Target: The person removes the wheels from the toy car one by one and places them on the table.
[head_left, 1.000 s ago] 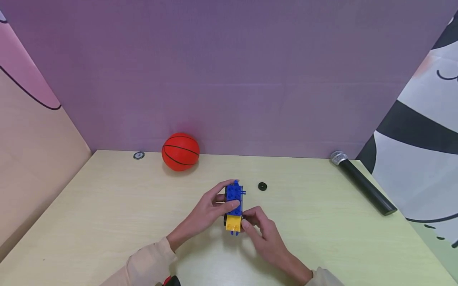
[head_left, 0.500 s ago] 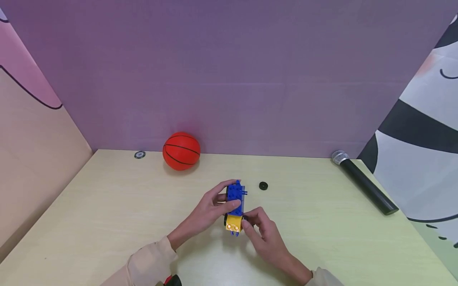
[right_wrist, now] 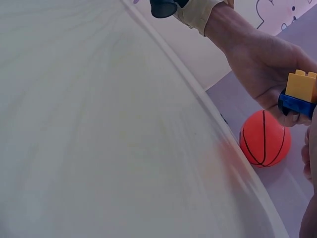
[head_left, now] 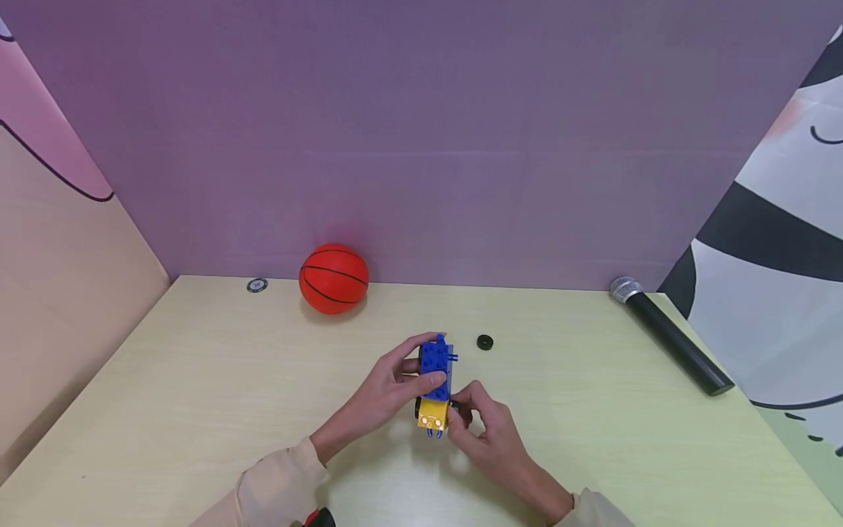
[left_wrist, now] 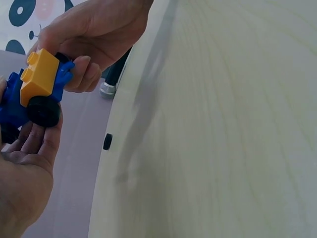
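Note:
A toy car (head_left: 435,362) of blue building bricks with a yellow brick (head_left: 432,415) at its near end is held above the table. My left hand (head_left: 385,384) grips it from the left, thumb lying across the blue top. At the car's right side, beside the yellow brick, my right hand (head_left: 487,432) pinches a small black wheel (head_left: 455,404) between thumb and index finger. Whether this wheel sits fully on its axle I cannot tell. The left wrist view shows another black wheel (left_wrist: 43,111) on the car's opposite side. A loose black wheel (head_left: 484,342) lies on the table beyond the hands.
A red ball (head_left: 334,279) with black lines stands at the table's back edge, near a small round disc (head_left: 257,285). To the right lies a black microphone (head_left: 672,337). A purple panel (head_left: 421,146) rises behind the table (head_left: 197,410).
The toy car and my left hand have shifted slightly to the right and toward me. My right hand stays at the car's side, its fingers moving a little at the wheel.

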{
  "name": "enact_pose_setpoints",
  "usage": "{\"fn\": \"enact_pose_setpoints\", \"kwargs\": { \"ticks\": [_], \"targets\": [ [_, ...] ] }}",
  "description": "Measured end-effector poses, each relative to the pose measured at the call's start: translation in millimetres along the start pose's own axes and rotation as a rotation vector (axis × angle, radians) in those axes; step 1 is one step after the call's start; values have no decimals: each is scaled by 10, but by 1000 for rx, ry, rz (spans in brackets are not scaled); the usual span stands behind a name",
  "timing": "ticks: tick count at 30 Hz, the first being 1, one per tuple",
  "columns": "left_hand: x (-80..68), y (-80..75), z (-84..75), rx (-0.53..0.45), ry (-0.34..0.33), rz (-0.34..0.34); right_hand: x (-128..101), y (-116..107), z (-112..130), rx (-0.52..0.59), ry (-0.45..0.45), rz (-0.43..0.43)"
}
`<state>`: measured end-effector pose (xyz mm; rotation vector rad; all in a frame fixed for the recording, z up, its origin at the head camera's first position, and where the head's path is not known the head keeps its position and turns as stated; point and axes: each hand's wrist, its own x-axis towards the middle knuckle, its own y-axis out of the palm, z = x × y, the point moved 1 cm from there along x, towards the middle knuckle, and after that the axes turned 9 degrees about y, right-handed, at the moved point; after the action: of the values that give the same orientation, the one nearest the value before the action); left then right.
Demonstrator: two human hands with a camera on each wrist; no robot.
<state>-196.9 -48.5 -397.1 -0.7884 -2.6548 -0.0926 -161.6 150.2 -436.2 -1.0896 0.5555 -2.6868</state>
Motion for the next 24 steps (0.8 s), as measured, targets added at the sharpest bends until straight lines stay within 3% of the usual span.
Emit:
{"fn": "enact_pose_setpoints", "kwargs": {
  "ticks": [6,15,24],
  "targets": [
    [7,-14,-6,16,-6,0,3,-3,49,-12,26,-8],
    [5,-30,-3,-10,16,-63,-24,16,99,-44,195,-46],
    [3,3,-5,6,1,-53,-51,-2,132,92,249,-22]
  ]
}}
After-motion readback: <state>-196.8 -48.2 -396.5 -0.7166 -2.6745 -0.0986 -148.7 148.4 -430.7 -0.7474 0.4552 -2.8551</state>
